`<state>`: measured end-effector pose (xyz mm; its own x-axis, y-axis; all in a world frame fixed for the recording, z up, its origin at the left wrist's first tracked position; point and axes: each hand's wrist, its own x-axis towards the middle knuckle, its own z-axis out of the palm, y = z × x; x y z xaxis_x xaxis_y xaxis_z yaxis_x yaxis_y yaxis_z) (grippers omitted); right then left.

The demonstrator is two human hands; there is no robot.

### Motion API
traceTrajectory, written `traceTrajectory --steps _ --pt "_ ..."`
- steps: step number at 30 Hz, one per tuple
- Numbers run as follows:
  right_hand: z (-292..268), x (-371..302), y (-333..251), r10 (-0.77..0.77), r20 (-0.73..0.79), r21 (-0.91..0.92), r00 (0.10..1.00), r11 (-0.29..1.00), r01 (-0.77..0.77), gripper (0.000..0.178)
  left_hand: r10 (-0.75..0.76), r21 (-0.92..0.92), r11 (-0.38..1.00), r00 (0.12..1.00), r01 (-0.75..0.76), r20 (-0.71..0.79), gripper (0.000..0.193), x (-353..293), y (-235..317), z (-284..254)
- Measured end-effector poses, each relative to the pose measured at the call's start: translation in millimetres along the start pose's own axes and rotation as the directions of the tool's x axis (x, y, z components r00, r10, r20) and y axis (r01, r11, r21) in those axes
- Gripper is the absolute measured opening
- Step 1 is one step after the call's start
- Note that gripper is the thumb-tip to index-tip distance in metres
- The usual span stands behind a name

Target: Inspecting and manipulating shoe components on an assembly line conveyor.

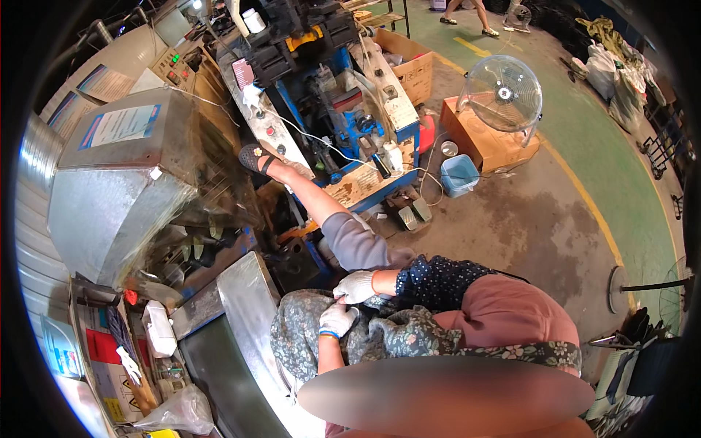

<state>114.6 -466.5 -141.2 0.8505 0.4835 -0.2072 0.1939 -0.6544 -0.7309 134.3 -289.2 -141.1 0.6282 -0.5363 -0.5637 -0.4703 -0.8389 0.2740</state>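
Both my hands wear white knit gloves and meet over my lap, on a grey floral apron (pixel 296 321). My left hand (pixel 338 320) has its fingers curled in, and a coloured band circles the wrist. Just beyond it, my right hand (pixel 356 287) reaches in from the right, its fingers bent down and pressed together close to the left hand's fingers. Bare fingertips seem to show between the gloves. Whatever small thing lies in the fingers is hidden. A dark dotted sleeve (pixel 442 281) covers my right upper arm.
My leg stretches forward, its dark clog (pixel 257 158) resting at a blue-framed machine (pixel 365 190). To the left stand a metal hood (pixel 117 182) and a metal chute (pixel 248 299). A fan (pixel 504 93) sits on a box beside a blue bucket (pixel 458 177). Another person's legs (pixel 482 16) show far back.
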Motion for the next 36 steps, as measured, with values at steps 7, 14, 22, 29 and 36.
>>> traceTrajectory --steps 7,14,22,29,36 --pt "-4 -9 -14 -0.003 0.009 -0.030 1.000 1.000 0.003 0.036 0.057 -0.050 0.997 0.997 -0.059 -0.048 0.054 3 -10 10" --pt "0 -13 -12 -0.139 -0.067 -0.113 0.988 0.985 0.131 0.038 0.142 -0.056 0.988 0.990 -0.142 -0.012 0.049 17 -20 20" --pt "-2 3 -10 0.068 0.071 0.020 0.995 0.997 -0.070 0.034 0.109 -0.174 0.975 0.981 -0.136 -0.159 0.053 5 -19 19" --pt "0 -16 -23 -0.043 0.009 -0.224 0.999 0.973 0.044 0.034 0.183 -0.138 0.971 0.979 -0.194 -0.088 0.047 1 -19 16" --pt "-3 -10 -11 -0.031 0.071 -0.081 0.997 0.996 0.037 0.040 0.090 -0.133 0.985 0.984 -0.111 -0.156 0.046 -5 -9 11"
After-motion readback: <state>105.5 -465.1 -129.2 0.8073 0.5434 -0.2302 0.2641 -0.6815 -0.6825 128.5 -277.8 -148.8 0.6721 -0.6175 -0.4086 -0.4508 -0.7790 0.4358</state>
